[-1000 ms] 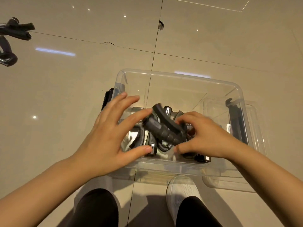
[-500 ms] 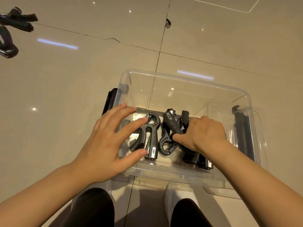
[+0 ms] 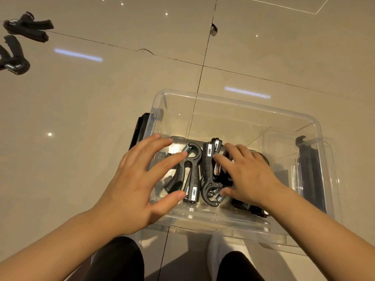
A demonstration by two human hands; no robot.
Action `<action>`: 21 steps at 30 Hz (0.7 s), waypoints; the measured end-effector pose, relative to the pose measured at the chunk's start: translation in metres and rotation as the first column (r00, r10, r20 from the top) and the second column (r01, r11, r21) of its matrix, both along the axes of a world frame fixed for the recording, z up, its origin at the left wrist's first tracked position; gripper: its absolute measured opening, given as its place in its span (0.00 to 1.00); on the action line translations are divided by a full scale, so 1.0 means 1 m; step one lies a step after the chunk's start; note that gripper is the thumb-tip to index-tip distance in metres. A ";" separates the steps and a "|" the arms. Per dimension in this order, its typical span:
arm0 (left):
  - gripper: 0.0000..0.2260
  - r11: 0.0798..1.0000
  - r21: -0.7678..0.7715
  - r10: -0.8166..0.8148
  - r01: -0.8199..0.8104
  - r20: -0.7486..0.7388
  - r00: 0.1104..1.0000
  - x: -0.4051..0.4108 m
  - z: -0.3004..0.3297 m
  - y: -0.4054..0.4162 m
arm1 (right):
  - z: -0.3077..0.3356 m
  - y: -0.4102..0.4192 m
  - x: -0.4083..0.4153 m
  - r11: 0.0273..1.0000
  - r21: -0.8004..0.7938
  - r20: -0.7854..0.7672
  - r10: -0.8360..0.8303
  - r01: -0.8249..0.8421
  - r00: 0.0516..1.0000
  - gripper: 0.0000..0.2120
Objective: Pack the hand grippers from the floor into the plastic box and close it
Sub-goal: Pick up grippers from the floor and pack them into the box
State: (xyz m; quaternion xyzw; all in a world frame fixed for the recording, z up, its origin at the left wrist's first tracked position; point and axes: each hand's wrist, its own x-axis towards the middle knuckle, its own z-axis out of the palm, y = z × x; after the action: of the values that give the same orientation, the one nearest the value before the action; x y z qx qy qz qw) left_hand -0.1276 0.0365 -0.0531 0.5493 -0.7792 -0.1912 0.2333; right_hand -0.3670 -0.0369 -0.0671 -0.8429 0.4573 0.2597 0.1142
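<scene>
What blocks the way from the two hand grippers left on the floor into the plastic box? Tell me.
Nothing visible. The two hand grippers on the floor lie far left on bare tile, and the plastic box has no lid on. Its far half is free; the left hand and right hand hover over the near half.

Clear plastic box (image 3: 239,104) open on the tiled floor, no lid on it; black hand grippers (image 3: 192,171) with steel springs lying flat side by side on its bottom; two more hand grippers (image 3: 22,37) on the floor far left, well apart from it
</scene>
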 end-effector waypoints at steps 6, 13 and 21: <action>0.25 1.000 0.000 -0.005 0.005 0.001 1.000 0.000 0.001 0.000 | -0.021 -0.002 0.004 0.972 0.049 -0.045 0.233 -0.231 0.971 0.49; 0.25 1.000 0.001 -0.008 0.008 0.001 1.000 0.001 0.000 0.000 | -0.016 -0.011 0.000 0.998 0.031 0.067 0.050 -0.052 0.997 0.42; 0.25 1.000 -0.001 -0.005 0.005 0.038 0.999 0.000 -0.001 0.000 | -0.018 -0.012 -0.007 0.999 0.034 0.124 0.018 -0.023 0.992 0.40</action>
State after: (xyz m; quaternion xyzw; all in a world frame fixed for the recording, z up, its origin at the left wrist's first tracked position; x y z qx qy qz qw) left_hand -0.1273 0.0360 -0.0538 0.5510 -0.7850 -0.1807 0.2182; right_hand -0.3736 -0.0491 -0.0852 -0.8599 0.4359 0.2160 0.1546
